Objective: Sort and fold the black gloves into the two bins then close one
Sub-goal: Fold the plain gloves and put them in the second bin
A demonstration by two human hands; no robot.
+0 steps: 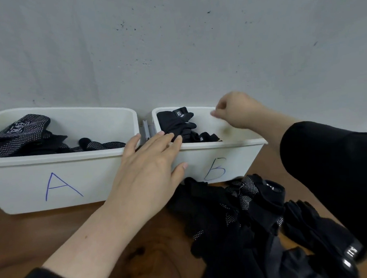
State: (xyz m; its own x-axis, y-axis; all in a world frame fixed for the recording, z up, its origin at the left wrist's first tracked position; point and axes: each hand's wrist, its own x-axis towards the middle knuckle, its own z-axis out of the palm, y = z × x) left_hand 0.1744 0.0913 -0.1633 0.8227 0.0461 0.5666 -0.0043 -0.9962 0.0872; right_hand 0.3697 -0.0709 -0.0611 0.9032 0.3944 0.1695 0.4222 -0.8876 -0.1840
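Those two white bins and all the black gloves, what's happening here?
A person is sorting black gloves. Bin A holds dotted gloves, bin B plain ones. The left hand rests flat on bin B's near rim; the right hand hovers over it, fingers curled. An unsorted pile waits on the table.

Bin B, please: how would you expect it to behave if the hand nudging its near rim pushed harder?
Bin B is thin white plastic holding only a few gloves, so it is probably light. It would likely slide on the smooth wooden table rather than tip. The left hand rests flat on its corner.
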